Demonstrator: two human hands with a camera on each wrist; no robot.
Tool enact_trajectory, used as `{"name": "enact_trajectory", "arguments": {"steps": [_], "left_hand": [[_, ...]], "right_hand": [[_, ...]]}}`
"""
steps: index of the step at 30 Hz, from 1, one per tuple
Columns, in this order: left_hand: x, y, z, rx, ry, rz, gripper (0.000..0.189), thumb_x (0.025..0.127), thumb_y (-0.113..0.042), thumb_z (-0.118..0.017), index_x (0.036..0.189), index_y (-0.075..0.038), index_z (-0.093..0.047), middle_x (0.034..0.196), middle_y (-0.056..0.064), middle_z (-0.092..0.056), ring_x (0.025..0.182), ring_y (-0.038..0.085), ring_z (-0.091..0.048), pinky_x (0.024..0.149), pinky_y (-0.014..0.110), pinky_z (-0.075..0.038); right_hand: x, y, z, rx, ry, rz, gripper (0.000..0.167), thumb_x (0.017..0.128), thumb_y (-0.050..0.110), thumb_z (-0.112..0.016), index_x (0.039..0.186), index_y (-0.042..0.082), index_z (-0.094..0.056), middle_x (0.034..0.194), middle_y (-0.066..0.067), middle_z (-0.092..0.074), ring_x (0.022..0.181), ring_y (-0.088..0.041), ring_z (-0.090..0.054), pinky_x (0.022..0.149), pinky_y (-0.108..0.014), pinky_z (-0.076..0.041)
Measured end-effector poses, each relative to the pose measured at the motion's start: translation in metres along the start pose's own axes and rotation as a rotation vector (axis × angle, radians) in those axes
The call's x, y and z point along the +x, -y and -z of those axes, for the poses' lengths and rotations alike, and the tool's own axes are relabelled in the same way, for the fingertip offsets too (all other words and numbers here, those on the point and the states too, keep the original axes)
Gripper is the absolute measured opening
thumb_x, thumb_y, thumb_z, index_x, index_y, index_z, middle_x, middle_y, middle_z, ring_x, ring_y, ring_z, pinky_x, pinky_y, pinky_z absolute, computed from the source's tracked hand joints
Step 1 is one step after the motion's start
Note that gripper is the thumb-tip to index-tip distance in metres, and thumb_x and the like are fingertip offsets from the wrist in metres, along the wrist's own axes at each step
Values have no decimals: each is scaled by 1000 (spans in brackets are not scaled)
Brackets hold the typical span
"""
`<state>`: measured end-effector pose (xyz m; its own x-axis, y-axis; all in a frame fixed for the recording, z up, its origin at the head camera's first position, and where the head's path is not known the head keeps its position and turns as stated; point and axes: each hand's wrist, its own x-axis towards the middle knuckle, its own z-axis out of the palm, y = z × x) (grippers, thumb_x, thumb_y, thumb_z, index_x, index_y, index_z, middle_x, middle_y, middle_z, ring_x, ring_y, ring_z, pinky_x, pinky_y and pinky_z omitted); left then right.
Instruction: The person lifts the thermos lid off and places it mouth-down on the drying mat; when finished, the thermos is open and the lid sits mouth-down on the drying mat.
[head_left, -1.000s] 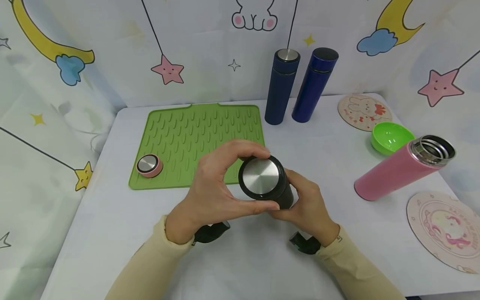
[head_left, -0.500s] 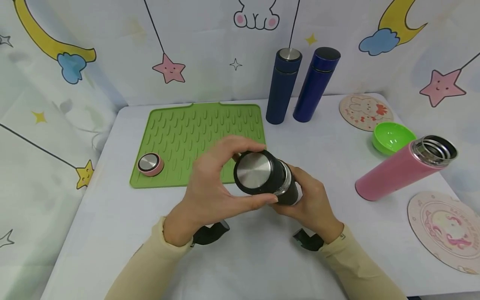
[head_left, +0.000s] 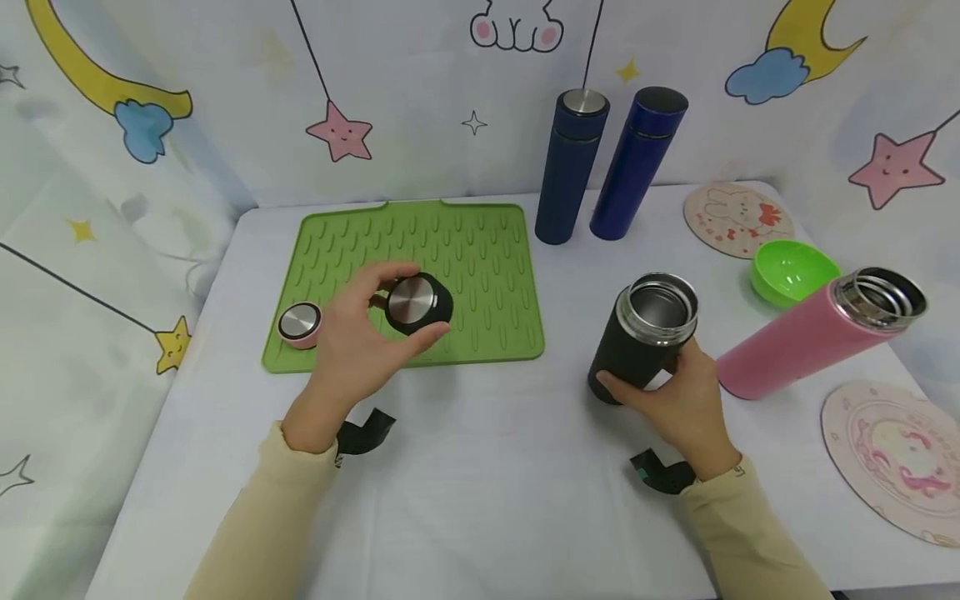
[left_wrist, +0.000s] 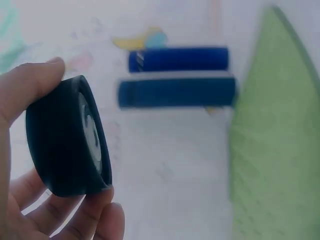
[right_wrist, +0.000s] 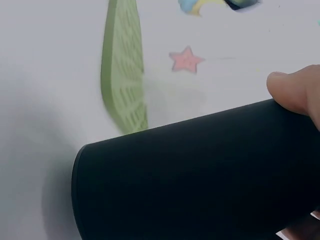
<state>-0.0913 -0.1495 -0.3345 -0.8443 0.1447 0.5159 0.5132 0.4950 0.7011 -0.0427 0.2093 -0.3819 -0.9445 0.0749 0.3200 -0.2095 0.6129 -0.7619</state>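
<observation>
My left hand (head_left: 351, 343) pinches a black lid (head_left: 438, 304) with a brushed steel top, held over the front of the green mat (head_left: 480, 250). In the left wrist view the lid's underside rim (left_wrist: 102, 145) faces away from the palm. My right hand (head_left: 686, 408) grips a black thermos flask (head_left: 626, 354) near the table, mouth up and leaning a little. Its steel neck is uncovered. The right wrist view shows the flask's dark side (right_wrist: 200, 175) and my thumb on it; whether its base touches the table I cannot tell.
A pink-sided lid (head_left: 300, 325) lies on the mat's left front corner. Two blue flasks (head_left: 573, 167) stand at the back. Right of my hand are an uncapped pink flask (head_left: 802, 342), a green bowl (head_left: 793, 273) and two round printed mats (head_left: 892, 467).
The black lid has come off the flask and moved left with my left hand. My right hand has carried the flask to the right, close to the pink one.
</observation>
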Motion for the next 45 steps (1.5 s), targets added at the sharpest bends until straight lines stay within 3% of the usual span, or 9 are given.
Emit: {"name": "enact_trajectory", "arguments": {"steps": [4, 7, 12, 16, 25, 34, 45], "left_hand": [[-6, 27, 2, 103, 12, 94, 67, 73, -21, -96, 131, -7, -66, 125, 7, -71, 110, 21, -64, 87, 25, -53], [-8, 41, 4, 172, 36, 164, 67, 75, -23, -95, 132, -7, -65, 128, 9, -70, 115, 25, -64, 91, 37, -54], [-8, 59, 6, 263, 84, 249, 65, 79, -26, -91, 135, -6, -63, 132, 13, -68, 125, 33, -62, 104, 50, -51], [-7, 69, 7, 306, 113, 283, 65, 81, -27, -90, 135, -6, -63, 133, 14, -68, 127, 34, -62, 108, 50, -49], [-6, 81, 4, 328, 167, 322, 62, 83, -28, -89, 134, -6, -62, 132, 15, -67, 126, 36, -61, 107, 53, -48], [-9, 85, 4, 408, 177, 346, 60, 83, -30, -88, 134, -11, -62, 133, 13, -68, 123, 37, -62, 103, 64, -27], [-14, 91, 4, 450, 190, 356, 60, 82, -32, -88, 133, -12, -63, 135, 14, -68, 124, 36, -63, 103, 65, -24]], "right_hand": [[-1, -7, 8, -10, -49, -71, 82, 68, 5, -96, 139, 3, -55, 128, -10, -69, 103, 14, -57, 88, -1, -45], [-2, -10, 13, -21, -80, -114, 79, 68, 4, -95, 136, 2, -56, 122, 2, -68, 99, 14, -60, 87, -2, -46], [-7, -13, 21, -16, -132, -162, 76, 67, 2, -95, 134, 4, -59, 110, 28, -61, 93, 12, -62, 84, -3, -48], [-11, -18, 26, 4, -159, -173, 79, 67, -1, -94, 137, 8, -59, 112, 31, -61, 94, 10, -63, 84, -3, -48], [-21, -28, 33, 1, -207, -185, 81, 66, -4, -94, 137, 10, -59, 112, 30, -62, 94, 10, -64, 82, -2, -49], [-33, -30, 38, -5, -253, -173, 76, 67, -6, -92, 134, 9, -61, 111, 31, -62, 95, 12, -64, 83, -1, -49], [-43, -36, 49, -39, -292, -258, 76, 69, -2, -92, 135, 17, -60, 110, 29, -62, 93, 12, -64, 81, 1, -48]]}}
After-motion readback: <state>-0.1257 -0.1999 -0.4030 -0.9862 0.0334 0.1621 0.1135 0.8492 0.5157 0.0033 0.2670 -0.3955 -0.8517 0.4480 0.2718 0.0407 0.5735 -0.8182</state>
